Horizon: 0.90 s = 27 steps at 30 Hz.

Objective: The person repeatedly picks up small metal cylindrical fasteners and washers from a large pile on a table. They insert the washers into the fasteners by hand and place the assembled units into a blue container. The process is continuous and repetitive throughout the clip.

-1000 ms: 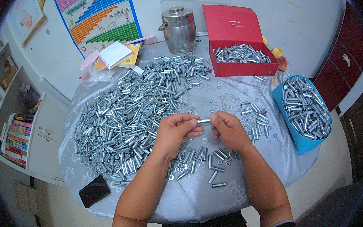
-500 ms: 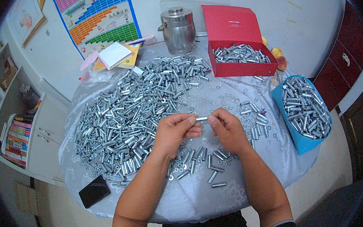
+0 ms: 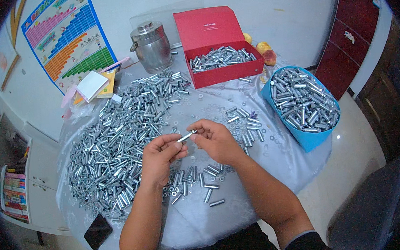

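I had my left hand and right hand raised together over the middle of the round cloth-covered table, fingertips of both pinching the ends of one small metal sleeve held nearly level between them. A broad heap of loose sleeves lay just left of my hands. The red box and blue bin, both filled with more, sat farther off.

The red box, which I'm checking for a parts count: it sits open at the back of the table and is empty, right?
Not empty. The head view shows the red box open at the back of the table, holding a layer of silver metal sleeves.
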Each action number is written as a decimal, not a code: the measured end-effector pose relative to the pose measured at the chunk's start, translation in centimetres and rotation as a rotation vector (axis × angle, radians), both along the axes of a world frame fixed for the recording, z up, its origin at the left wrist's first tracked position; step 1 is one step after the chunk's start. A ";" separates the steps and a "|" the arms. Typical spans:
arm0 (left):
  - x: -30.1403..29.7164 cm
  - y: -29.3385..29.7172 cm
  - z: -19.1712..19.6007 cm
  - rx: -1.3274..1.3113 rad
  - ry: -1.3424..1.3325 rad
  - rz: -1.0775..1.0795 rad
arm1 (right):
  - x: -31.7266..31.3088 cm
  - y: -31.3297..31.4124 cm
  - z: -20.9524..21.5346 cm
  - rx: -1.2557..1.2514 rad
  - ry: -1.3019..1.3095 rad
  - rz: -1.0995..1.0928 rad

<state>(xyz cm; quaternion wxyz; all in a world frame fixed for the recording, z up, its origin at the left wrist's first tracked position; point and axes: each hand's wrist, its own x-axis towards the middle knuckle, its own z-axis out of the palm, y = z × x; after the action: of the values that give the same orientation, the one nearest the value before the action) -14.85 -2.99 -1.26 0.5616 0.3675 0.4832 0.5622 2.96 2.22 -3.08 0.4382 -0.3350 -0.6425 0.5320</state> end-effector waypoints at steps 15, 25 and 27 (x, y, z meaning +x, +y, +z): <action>11.2 3.2 1.3 -0.022 -0.105 -0.304 | 11.6 -4.4 1.5 -0.049 0.032 -0.390; 21.7 5.5 2.2 0.062 -0.090 -0.481 | 19.3 -6.4 4.4 0.313 -0.316 -0.848; 23.2 5.8 2.8 0.086 -0.093 -0.490 | 20.7 -6.2 5.2 0.367 -0.362 -0.977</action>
<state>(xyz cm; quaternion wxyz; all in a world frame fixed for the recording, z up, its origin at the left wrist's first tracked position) 8.37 2.83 1.49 0.6865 0.4711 0.3289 0.4457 23.62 -3.94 2.11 0.5677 -0.5985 -0.5596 0.0802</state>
